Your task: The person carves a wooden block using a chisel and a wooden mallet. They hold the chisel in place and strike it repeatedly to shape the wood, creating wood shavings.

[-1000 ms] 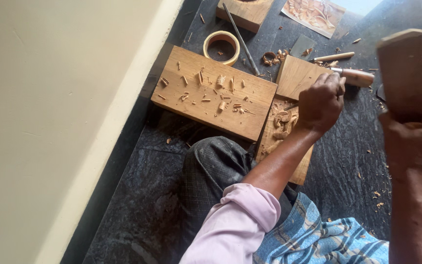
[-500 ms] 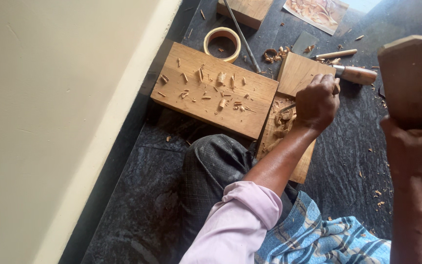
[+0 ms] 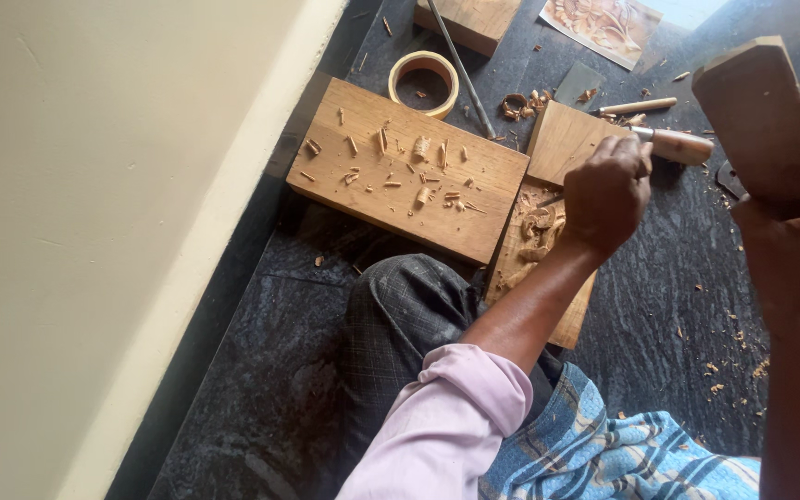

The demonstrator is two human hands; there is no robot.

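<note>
Dark speckled stone floor carries the work, running along a pale wall at its left edge. On it lies a carved wooden panel, partly relieved with curled shapes, its far end covered by a plain square board. The left hand is closed around a wooden-handled chisel, the blade end hidden under the fist, over the panel. The right hand grips a blocky wooden mallet, held up above the floor near the right edge. Just left of the panel sits a thick plank strewn with wood chips, and beyond it a roll of tape touches the plank's far edge.
</note>
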